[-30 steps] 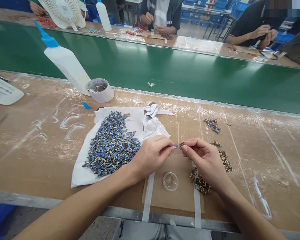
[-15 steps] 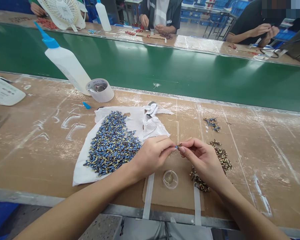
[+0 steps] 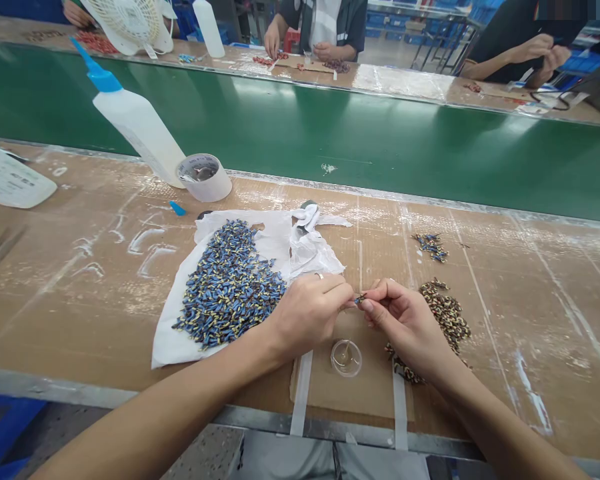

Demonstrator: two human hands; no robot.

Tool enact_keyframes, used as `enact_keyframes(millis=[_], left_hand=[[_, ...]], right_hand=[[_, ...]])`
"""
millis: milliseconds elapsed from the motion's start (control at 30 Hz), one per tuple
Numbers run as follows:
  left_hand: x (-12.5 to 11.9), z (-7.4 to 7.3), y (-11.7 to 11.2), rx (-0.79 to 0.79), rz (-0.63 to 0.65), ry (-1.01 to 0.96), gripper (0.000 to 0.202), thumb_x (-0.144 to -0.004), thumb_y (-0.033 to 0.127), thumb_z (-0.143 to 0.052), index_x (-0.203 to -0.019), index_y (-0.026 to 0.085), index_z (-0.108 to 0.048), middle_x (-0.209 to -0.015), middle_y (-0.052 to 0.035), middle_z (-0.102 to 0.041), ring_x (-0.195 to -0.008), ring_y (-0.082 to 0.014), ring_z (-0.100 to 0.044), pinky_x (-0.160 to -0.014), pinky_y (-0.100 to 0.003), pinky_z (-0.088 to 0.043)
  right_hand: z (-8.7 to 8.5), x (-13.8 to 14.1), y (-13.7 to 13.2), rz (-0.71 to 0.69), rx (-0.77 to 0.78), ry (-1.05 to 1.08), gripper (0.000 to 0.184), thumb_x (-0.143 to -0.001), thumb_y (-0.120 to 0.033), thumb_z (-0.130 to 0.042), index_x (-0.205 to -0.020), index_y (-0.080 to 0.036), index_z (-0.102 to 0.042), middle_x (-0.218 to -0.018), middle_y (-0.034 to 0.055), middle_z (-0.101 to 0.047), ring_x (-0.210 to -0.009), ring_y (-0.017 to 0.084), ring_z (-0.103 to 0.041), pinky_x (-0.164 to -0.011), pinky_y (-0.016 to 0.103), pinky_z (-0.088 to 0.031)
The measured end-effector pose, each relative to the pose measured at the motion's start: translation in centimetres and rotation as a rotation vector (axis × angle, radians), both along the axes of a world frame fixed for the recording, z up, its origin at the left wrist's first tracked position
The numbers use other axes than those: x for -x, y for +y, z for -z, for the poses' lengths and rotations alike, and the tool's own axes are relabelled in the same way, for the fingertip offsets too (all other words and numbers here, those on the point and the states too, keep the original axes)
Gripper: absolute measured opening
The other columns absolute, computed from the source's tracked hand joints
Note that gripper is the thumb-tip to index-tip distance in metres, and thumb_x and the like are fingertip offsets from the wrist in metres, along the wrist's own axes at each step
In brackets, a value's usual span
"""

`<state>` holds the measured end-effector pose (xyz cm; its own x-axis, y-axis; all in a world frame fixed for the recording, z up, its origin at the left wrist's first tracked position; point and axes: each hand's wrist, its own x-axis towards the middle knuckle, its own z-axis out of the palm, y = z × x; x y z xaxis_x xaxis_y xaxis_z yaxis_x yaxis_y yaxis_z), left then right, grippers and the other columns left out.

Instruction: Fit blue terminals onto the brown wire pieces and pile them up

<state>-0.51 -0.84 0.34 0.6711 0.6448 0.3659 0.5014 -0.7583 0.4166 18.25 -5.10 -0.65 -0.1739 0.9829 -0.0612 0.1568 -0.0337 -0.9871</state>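
Between the fingertips of both my hands is a tiny blue and dark piece (image 3: 359,299), too small to make out in detail. My left hand (image 3: 313,310) pinches its left end, and my right hand (image 3: 405,320) grips it from the right with thumb and forefinger. Left of the hands, a heap of small blue, yellow and dark pieces (image 3: 230,287) lies on a white sheet (image 3: 173,343). Below the fingers stands a small clear cup (image 3: 333,360) with a thin stick in it. A pile of brown and cream pieces (image 3: 447,317) lies beside my right hand, partly hidden by it.
A white bottle with a blue nozzle (image 3: 140,130) leans behind a tape roll (image 3: 207,187). A blue cap (image 3: 177,209) lies in front of them. Another small blue cluster (image 3: 431,247) sits at right. Beyond the green belt (image 3: 280,120), several people work with their hands.
My hands stay together on the tiny piece, with the left fingers slightly turned. The whole view has shifted a little. Across the belt, one person's hand has lowered to the table.
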Motion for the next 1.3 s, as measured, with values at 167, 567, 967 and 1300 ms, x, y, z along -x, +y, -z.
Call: enact_keyframes(millis=[167, 567, 967, 1300], left_hand=[[0.0, -0.2, -0.1, 0.028, 0.005, 0.000, 0.024, -0.093, 0.017, -0.044, -0.074, 0.014, -0.059, -0.068, -0.0032, -0.058, -0.060, -0.0142, -0.051, -0.058, -0.026, -0.038], [0.3, -0.3, 0.2, 0.248, 0.065, -0.004, 0.015, -0.086, 0.010, -0.052, -0.074, 0.014, -0.060, -0.070, -0.0028, -0.062, -0.066, -0.0151, -0.054, -0.062, -0.025, -0.039], [-0.3, -0.9, 0.0, 0.539, -0.074, -0.055, 0.016, -0.079, 0.005, -0.055, -0.067, 0.013, -0.061, -0.060, 0.0017, -0.057, -0.058, -0.0105, -0.048, -0.058, -0.023, -0.033], [-0.1, -1.1, 0.5, 0.601, -0.035, -0.094, 0.013, -0.090, 0.022, -0.055, -0.091, 0.016, -0.066, -0.079, -0.0002, -0.064, -0.073, -0.0134, -0.055, -0.068, -0.024, -0.038]], right_hand=[[0.1, 0.4, -0.2, 0.029, -0.073, 0.002, 0.012, -0.090, -0.028, -0.057, -0.081, -0.020, -0.057, -0.072, 0.0008, -0.054, -0.066, 0.015, -0.053, -0.061, 0.027, -0.045], [0.7, 0.3, -0.4, -0.046, 0.001, -0.004, 0.011, -0.090, -0.024, -0.055, -0.080, -0.020, -0.052, -0.072, -0.0003, -0.054, -0.065, 0.014, -0.050, -0.060, 0.026, -0.041], [1.1, 1.0, -0.6, -0.017, -0.057, -0.042, 0.011, -0.090, -0.021, -0.053, -0.079, -0.019, -0.052, -0.071, -0.0005, -0.051, -0.064, 0.014, -0.050, -0.060, 0.027, -0.041], [0.1, 0.0, 0.6, 0.088, 0.067, 0.117, 0.012, -0.086, -0.029, -0.064, -0.086, -0.017, -0.062, -0.076, 0.0022, -0.064, -0.066, 0.013, -0.058, -0.062, 0.025, -0.049]])
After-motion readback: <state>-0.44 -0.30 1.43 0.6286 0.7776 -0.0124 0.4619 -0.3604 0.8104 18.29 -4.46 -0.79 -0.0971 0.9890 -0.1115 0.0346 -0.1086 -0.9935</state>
